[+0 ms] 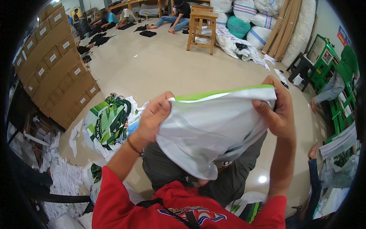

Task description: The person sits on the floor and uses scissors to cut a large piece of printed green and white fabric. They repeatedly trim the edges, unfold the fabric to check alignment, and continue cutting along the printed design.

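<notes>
A white piece of fabric (213, 126) with a bright green strip along its top edge is stretched between my two hands, above my lap. My left hand (155, 116) is closed on its upper left corner. At the upper right corner my right hand (276, 108) grips the cloth, thumb in front and fingers behind it. The lower part of the fabric hangs loose over my crossed legs. Beside my left arm, a heap of green, white and black printed fabric (108, 124) lies on the floor. More green and white cloth (248, 208) lies by my right thigh.
Stacked cardboard boxes (57, 61) stand at the left, above a pile of white scraps (66, 183). A wooden stool (202, 30) and stuffed sacks (238, 26) are at the back. Green machinery (322, 57) and a person in green (347, 72) are at the right. People sit on the floor far off.
</notes>
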The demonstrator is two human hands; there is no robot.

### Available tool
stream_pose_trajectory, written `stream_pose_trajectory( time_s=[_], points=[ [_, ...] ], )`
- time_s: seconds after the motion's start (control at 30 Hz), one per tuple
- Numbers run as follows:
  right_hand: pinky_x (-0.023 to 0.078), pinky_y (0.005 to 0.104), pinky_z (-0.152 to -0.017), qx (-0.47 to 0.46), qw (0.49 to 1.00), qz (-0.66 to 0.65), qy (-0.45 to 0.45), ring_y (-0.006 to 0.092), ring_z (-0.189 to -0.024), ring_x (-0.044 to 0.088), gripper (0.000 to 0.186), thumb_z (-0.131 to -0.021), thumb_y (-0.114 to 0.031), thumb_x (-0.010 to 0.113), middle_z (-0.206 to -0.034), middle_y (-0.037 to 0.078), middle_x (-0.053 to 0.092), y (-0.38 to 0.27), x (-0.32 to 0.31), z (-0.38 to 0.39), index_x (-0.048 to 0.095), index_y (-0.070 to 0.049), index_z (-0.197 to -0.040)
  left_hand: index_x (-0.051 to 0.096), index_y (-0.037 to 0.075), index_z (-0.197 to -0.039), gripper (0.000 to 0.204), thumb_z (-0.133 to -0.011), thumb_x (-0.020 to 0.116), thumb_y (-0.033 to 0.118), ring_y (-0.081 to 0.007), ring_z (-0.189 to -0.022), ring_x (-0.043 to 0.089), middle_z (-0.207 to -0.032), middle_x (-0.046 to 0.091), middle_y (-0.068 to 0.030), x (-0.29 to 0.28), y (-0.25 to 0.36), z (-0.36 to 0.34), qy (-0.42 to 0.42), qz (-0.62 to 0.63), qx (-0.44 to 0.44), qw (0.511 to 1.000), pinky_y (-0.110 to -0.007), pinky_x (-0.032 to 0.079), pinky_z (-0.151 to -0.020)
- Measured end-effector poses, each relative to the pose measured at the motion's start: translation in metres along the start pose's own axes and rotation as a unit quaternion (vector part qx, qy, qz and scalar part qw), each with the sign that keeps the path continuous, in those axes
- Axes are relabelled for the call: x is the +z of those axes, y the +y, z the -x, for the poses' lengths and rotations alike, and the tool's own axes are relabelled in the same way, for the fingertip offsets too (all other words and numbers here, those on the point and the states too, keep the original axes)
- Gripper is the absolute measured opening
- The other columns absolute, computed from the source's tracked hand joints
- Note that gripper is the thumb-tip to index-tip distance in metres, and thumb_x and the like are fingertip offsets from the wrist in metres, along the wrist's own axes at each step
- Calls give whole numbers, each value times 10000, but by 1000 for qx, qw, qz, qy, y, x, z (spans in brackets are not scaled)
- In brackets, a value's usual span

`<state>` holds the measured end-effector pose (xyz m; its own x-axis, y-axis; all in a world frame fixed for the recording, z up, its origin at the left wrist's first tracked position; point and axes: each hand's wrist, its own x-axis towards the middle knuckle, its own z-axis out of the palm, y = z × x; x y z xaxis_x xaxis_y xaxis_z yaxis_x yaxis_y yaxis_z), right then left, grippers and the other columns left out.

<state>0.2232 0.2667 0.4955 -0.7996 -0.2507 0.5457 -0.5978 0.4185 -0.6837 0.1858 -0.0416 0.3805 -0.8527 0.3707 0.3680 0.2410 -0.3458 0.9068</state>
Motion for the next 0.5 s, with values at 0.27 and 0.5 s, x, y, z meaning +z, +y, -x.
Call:
stream_pose_trajectory(
  time_s=[0.27, 0.5],
  points=[
    [474, 369, -745, 33, 885, 366, -285, 352, -808, 605, 331, -667, -137, 785, -884, 131, 673, -11, -77, -7, 673, -60, -969, 714, 51, -892, 280, -636, 655, -45, -324, -754, 693, -806, 689, -167, -48, 92, -71, -94, -709, 173, 677, -374, 541, -691],
    [499, 397, -753, 136, 873, 468, -29, 368, -769, 640, 212, -745, -50, 641, -808, 212, 664, -4, -156, 2, 685, 19, -940, 696, 95, -1084, 338, -757, 673, 14, -354, -859, 697, -914, 705, -186, -116, 183, -125, 201, -759, 284, 550, -393, 539, -748]
  ],
)
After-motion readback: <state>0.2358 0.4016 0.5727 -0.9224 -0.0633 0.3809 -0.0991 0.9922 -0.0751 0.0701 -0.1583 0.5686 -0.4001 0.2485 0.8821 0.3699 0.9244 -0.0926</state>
